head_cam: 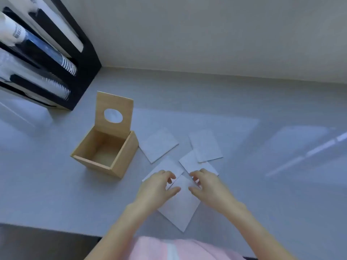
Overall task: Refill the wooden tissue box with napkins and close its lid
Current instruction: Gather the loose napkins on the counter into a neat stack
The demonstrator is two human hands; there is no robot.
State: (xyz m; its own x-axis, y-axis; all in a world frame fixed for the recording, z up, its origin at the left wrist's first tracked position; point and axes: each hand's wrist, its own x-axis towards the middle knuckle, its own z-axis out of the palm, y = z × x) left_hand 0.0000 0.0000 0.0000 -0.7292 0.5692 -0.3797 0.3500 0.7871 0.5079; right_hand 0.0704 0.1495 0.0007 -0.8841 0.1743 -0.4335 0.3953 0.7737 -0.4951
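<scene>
While the square light-wood tissue box (105, 152) stands open and looks empty on the pale grey tabletop (244, 194), its hinged lid with the oval hole (114, 114) tipped upright at the far side, the person is at the gathering step: no napkin is in the box yet. Five flat white paper napkins lie loose to the right of the box. One (159, 145) sits just beside the box wall, one (205, 146) farther right overlaps another (189, 162), one (165, 167) lies partly under the left hand, and the nearest (181, 203) lies between the two wrists.

Left hand (159, 186) and right hand (208, 186) both rest on the far corner of the nearest napkin, fingers curled and part open, thumbs and forefingers close to the paper edge. Looks like a pinch just forming; cannot tell if the sheet is actually gripped or only touched.

Next move, as I judge it: nip the thin edge cleanly, lift or slide the sheet, stack the others square, then carry the pile left and drop it flat into the box. Lid closing comes last. A black rack of rolls (37, 59) stands at far left, uninvolved.
</scene>
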